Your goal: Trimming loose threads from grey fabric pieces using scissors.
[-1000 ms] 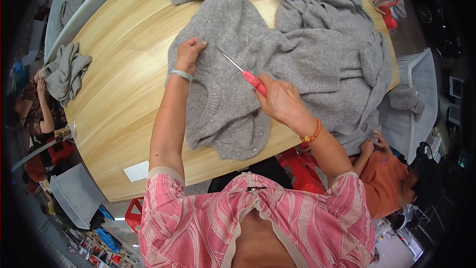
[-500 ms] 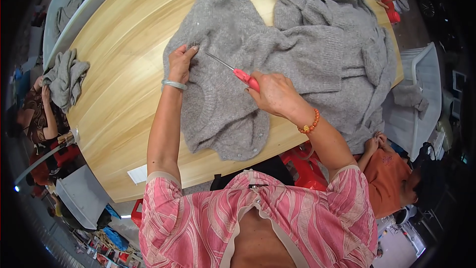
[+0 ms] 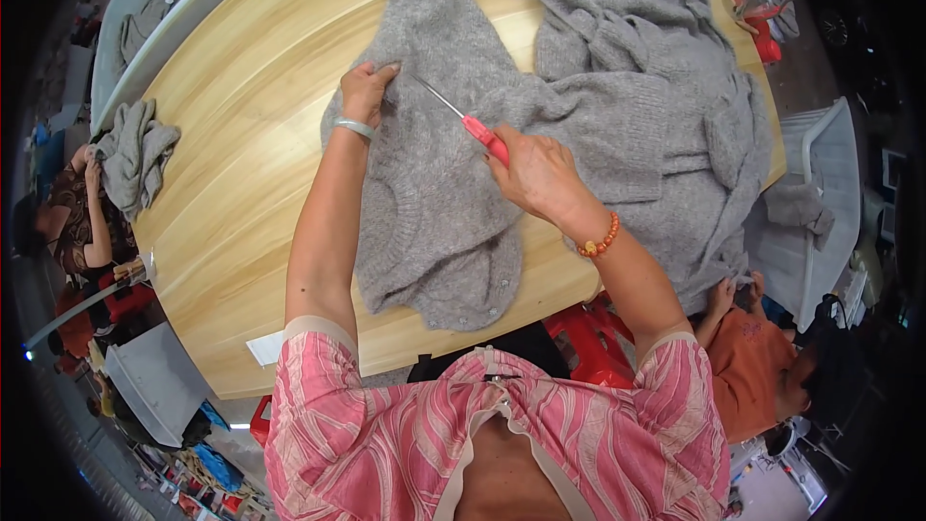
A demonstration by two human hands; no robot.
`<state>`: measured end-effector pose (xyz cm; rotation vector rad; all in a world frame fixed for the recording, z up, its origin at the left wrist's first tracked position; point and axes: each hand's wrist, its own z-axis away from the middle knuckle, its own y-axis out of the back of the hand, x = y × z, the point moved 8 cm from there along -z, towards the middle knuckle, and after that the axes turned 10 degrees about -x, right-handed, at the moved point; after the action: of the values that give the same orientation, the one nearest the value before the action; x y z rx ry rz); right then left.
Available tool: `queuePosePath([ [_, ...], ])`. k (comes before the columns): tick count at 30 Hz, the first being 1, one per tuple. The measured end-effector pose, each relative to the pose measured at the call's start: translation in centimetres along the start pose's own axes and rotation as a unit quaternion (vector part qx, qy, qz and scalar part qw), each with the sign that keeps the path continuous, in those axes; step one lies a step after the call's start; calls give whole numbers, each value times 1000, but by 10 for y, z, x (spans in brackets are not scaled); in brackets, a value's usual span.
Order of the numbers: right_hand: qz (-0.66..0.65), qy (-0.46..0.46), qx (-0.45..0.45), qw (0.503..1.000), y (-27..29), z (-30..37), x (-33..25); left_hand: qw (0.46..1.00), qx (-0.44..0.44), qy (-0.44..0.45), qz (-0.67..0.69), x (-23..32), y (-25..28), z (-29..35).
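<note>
A grey knitted cardigan (image 3: 439,169) lies spread on the wooden table in front of me, small buttons showing at its near edge. My left hand (image 3: 365,95) is closed on a pinch of its knit at the left side, thumb pointing right. My right hand (image 3: 540,172) grips the red handle of a slim tool (image 3: 482,135) with a thin metal shaft. Its shaft points up and left over the knit, the tip a short way right of my left thumb. Whether that tip is hooked or touches the yarn I cannot make out.
More grey knitwear (image 3: 646,48) is heaped on the table's (image 3: 241,154) right side. A person in orange (image 3: 752,367) handles its near end. At the left edge another person holds a grey knit piece (image 3: 138,156). White bins (image 3: 815,222) with knitwear stand at both sides.
My left hand has moved up and slightly right along the cardigan. The tool in my right hand has moved slightly up and right, its tip higher than before.
</note>
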<state>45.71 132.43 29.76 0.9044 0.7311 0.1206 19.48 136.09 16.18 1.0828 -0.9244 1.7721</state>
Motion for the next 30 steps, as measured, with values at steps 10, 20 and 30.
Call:
queuePosePath([
  [10, 21, 21, -39, 999, 2, -9, 0, 999, 5, -37, -29, -4, -11, 35],
  [20, 21, 30, -55, 998, -5, 25, -4, 990, 29, 97, 97, -29, -8, 62],
  [30, 3, 54, -106, 993, -40, 73, -13, 998, 22, 37, 39, -59, 27, 123],
])
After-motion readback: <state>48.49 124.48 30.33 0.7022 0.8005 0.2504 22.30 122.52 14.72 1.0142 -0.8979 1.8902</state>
